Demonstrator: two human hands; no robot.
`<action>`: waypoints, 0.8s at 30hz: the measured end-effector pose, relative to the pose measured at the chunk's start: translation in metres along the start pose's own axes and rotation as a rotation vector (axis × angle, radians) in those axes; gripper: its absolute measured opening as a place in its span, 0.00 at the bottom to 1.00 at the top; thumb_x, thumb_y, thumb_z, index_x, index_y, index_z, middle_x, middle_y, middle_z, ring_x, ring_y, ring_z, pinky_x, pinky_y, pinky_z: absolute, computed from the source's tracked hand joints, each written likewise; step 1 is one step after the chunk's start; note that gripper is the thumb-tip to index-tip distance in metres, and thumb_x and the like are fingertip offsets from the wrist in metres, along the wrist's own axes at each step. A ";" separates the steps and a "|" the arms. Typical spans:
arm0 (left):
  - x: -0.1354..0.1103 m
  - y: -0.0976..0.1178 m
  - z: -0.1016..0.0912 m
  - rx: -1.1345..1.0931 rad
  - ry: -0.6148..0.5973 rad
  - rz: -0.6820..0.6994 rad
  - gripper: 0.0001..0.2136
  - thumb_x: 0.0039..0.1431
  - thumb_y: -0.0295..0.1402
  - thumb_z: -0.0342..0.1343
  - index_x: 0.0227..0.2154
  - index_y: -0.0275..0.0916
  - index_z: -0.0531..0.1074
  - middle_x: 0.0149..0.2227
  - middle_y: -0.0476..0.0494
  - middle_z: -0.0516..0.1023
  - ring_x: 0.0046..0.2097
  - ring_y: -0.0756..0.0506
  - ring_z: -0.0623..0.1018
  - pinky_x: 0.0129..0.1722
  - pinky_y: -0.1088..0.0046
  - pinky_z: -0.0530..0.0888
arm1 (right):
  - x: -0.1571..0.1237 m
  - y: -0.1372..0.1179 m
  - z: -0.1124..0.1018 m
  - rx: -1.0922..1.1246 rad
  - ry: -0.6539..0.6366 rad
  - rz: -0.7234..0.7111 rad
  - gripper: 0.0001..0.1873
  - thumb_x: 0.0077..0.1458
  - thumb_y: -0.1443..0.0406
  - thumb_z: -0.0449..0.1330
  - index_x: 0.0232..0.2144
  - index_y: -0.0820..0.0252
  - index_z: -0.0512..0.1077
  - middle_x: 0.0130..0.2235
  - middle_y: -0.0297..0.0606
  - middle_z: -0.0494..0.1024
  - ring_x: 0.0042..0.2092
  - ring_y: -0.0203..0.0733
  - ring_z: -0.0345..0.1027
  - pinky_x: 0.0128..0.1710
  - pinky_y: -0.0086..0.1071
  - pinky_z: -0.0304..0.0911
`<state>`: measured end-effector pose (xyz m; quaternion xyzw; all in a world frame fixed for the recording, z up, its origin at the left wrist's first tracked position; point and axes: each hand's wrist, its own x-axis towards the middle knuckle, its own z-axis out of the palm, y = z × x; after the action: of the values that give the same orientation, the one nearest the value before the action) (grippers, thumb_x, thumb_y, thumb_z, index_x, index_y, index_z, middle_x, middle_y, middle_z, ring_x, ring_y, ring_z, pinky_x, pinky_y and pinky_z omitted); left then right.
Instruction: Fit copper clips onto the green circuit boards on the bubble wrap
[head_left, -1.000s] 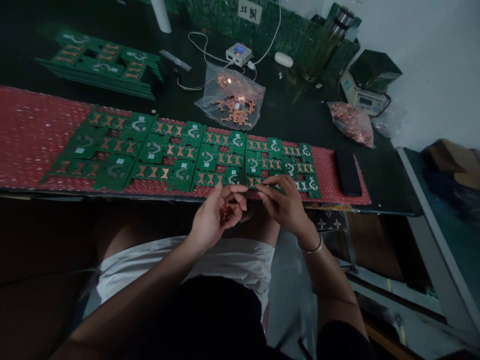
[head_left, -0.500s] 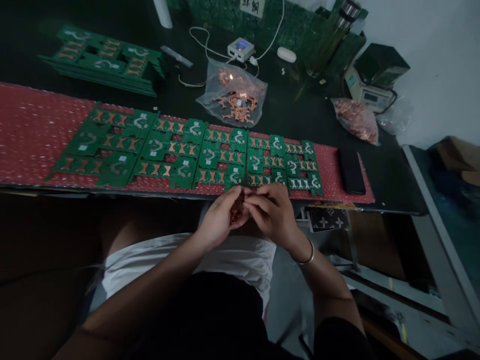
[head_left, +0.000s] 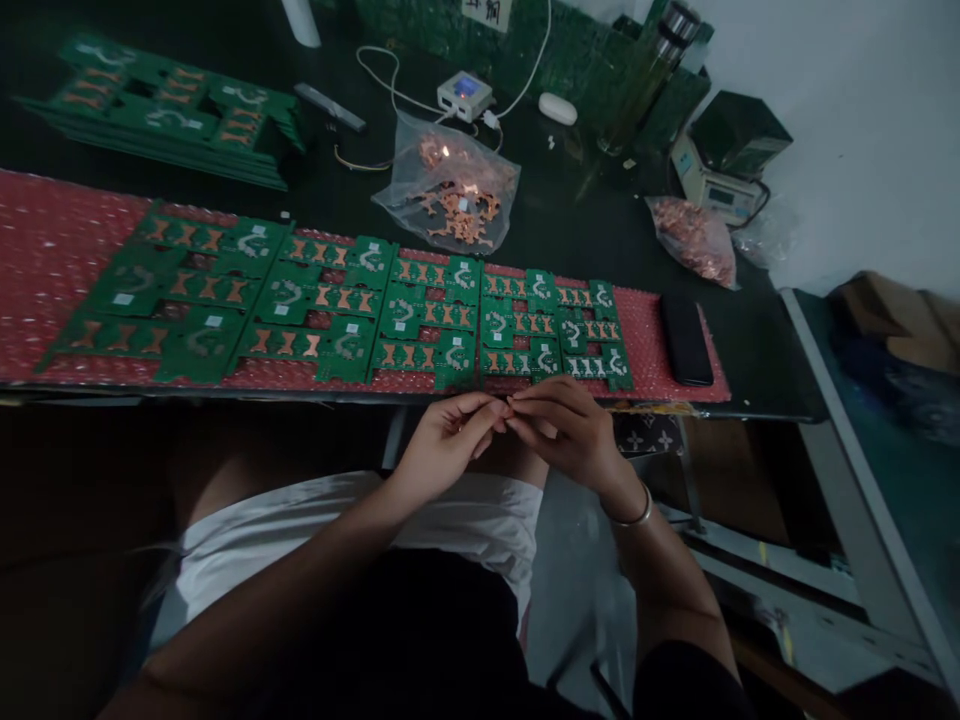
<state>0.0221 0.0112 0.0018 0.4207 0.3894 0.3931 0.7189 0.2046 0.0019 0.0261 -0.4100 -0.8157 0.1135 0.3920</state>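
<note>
My left hand (head_left: 448, 440) is curled closed just off the table's front edge. Half a second ago copper pieces showed in its palm; the fingers now cover them. Against its fingertips, my right hand (head_left: 571, 428) pinches thumb and fingers together, and what lies between them is too small to make out. Beyond both hands, several green circuit boards (head_left: 429, 318) lie in a row. Most carry bow-tie-shaped copper pieces (head_left: 286, 343). On the rightmost board (head_left: 596, 335), the nearest row shows silvery pads (head_left: 585, 367) rather than copper.
Red bubble wrap (head_left: 45, 260) lies under the boards, with a black phone (head_left: 686, 340) at its right. Behind stand a stack of boards (head_left: 172, 120), an open bag of copper pieces (head_left: 457, 190), a second bag (head_left: 694, 240), a small scale (head_left: 716, 185) and a cabled white box (head_left: 463, 95).
My left hand has closed over the copper pieces in its palm. My right hand has shifted slightly right, its fingertips still meeting the left ones. The whole view has shifted a little.
</note>
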 end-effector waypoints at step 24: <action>0.004 0.000 0.001 -0.212 0.029 -0.120 0.18 0.57 0.48 0.58 0.32 0.35 0.77 0.26 0.48 0.71 0.19 0.55 0.63 0.17 0.78 0.52 | 0.008 0.060 -0.001 -0.185 -0.167 0.004 0.12 0.65 0.68 0.55 0.46 0.56 0.76 0.46 0.42 0.78 0.48 0.44 0.68 0.49 0.44 0.69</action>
<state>0.0250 0.0144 0.0009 0.3125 0.3807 0.3942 0.7759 0.2368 0.0457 0.0007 -0.4352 -0.8517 0.0726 0.2829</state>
